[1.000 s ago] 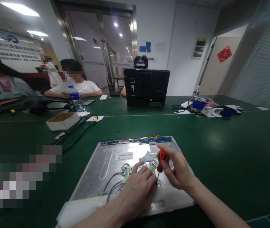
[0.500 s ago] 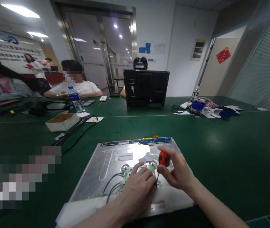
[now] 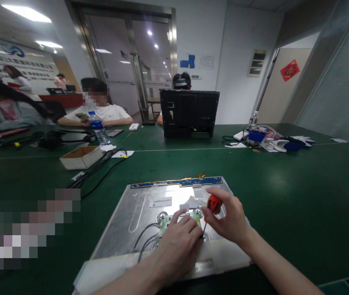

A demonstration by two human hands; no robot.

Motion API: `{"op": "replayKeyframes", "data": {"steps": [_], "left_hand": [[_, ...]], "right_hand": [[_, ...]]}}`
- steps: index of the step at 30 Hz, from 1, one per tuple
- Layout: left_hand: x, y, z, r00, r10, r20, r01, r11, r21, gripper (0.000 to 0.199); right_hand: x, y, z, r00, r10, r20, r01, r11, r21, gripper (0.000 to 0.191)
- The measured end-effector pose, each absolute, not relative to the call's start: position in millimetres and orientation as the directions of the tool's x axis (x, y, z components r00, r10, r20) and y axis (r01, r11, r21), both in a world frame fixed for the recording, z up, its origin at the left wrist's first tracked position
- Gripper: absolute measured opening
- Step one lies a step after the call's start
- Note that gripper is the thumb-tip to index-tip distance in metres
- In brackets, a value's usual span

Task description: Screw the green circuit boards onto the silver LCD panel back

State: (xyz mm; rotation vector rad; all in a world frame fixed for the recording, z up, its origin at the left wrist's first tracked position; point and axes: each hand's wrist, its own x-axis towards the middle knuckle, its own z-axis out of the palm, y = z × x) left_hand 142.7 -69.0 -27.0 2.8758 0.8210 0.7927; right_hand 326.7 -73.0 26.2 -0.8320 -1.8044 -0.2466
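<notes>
A flat metal-backed panel [image 3: 122, 221] lies on the table in front of me, with a blue circuit strip [image 3: 177, 183] along its far edge. My right hand [image 3: 231, 217] grips the red and black handle of a screwdriver [image 3: 214, 203] between thumb and fingers. The thin shaft slants down to the fingertips of my left hand [image 3: 180, 241]. That hand rests over a small green circuit board [image 3: 196, 215], covering much of it, fingers bent; whatever they pinch by the screwdriver's tip is hidden. Black cables [image 3: 145, 234] run from the board's left side.
A black monitor housing [image 3: 189, 114] stands upright across the table, a person behind it. Left are an open cardboard box [image 3: 80, 157], black cables [image 3: 105, 176] and a water bottle [image 3: 98, 128]. Gloves and a blue box [image 3: 257, 137] sit at right. Other people sit at far left.
The screwdriver handle and my right hand have shifted slightly to the right, and the right thumb has moved up along the handle. My left hand stays in place.
</notes>
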Motion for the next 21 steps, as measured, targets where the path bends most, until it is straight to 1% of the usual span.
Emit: {"op": "replayKeyframes", "data": {"steps": [3,5,11,14,21], "left_hand": [[141.9,-69.3,-27.2,0.728,0.512,0.456,0.486,-0.855,0.183,0.012],[141.9,-69.2,-27.1,0.73,0.515,0.45,0.482,-0.854,0.195,0.011],[142.6,-70.0,-25.4,0.73,0.515,0.448,0.482,-0.854,0.196,0.012],[142.8,-70.5,-25.0,0.736,0.52,0.434,0.485,-0.852,0.197,0.013],[143.5,-69.8,-28.3,0.734,0.521,0.436,0.504,-0.848,0.164,0.012]], "right_hand": [[327.7,-72.5,26.4,-0.182,0.428,0.885,0.646,0.731,-0.221,0.019],[328.1,-73.4,27.8,-0.186,0.438,0.88,0.637,0.735,-0.231,0.02],[329.6,-76.9,31.7,-0.243,0.472,0.848,0.563,0.78,-0.273,0.038],[330.0,-77.5,31.9,-0.23,0.47,0.852,0.565,0.777,-0.277,0.042],[327.1,-75.8,29.4,-0.176,0.435,0.883,0.612,0.751,-0.248,0.04]]}}
